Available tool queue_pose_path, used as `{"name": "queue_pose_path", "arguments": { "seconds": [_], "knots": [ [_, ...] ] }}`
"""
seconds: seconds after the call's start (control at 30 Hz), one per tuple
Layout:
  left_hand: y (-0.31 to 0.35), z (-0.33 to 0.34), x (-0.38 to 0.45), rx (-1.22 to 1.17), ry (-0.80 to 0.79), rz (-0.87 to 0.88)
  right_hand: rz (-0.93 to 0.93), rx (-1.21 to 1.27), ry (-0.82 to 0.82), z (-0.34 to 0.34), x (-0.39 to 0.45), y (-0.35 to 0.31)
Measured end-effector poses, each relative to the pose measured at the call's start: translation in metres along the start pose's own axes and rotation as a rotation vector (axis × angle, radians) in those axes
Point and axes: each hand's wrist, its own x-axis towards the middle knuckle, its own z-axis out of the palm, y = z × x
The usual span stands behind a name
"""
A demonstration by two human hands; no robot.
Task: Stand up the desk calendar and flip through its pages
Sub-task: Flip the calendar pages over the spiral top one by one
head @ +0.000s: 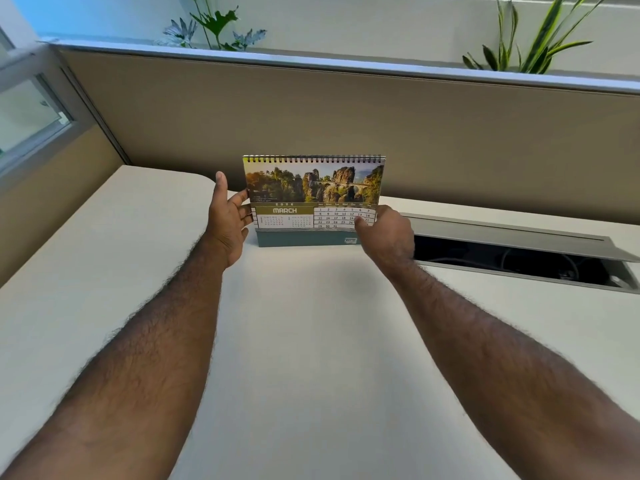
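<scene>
The desk calendar [313, 199] stands upright on the pale worktop [304, 323], close in front of the beige partition [381, 116], its spiral binding along the top and the March page facing the person. The left hand [228, 216] steadies the calendar's left edge, thumb raised and fingers [242, 202] spread loosely against the side. The right hand [388, 233] reaches to the lower right corner of the page, fingers pinched together on it over the date grid. An open cable tray [519, 258] lies just right of the calendar, and plants [214, 26] show above the partition
</scene>
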Motion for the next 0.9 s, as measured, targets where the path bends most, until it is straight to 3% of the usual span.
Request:
{"name": "queue_pose_path", "arguments": {
  "seconds": [0.13, 0.27, 0.47, 0.63, 0.73, 0.83, 0.9],
  "knots": [
    [-0.001, -0.001, 0.001, -0.003, 0.003, 0.004, 0.099, 0.092, 0.053, -0.006, -0.001, -0.002],
    [-0.001, -0.002, 0.000, 0.002, -0.008, 0.017, 0.084, 0.071, 0.035, -0.014, -0.003, -0.006],
    [0.000, 0.000, -0.003, -0.010, -0.003, 0.043, -0.145, -0.362, 0.180, -0.028, -0.015, -0.012],
    [0.002, 0.000, -0.006, 0.005, -0.017, 0.039, -0.280, -0.448, 0.223, -0.046, -0.017, -0.020],
    [0.004, -0.001, -0.007, -0.009, -0.056, 0.019, -0.163, -0.198, 0.058, -0.065, -0.009, -0.027],
    [0.005, -0.002, -0.007, -0.043, -0.083, 0.016, 0.151, 0.524, -0.329, -0.090, 0.002, -0.038],
    [0.005, -0.001, -0.007, -0.047, -0.102, 0.037, 0.183, 0.862, -0.480, -0.104, 0.009, -0.038]
  ]
}}
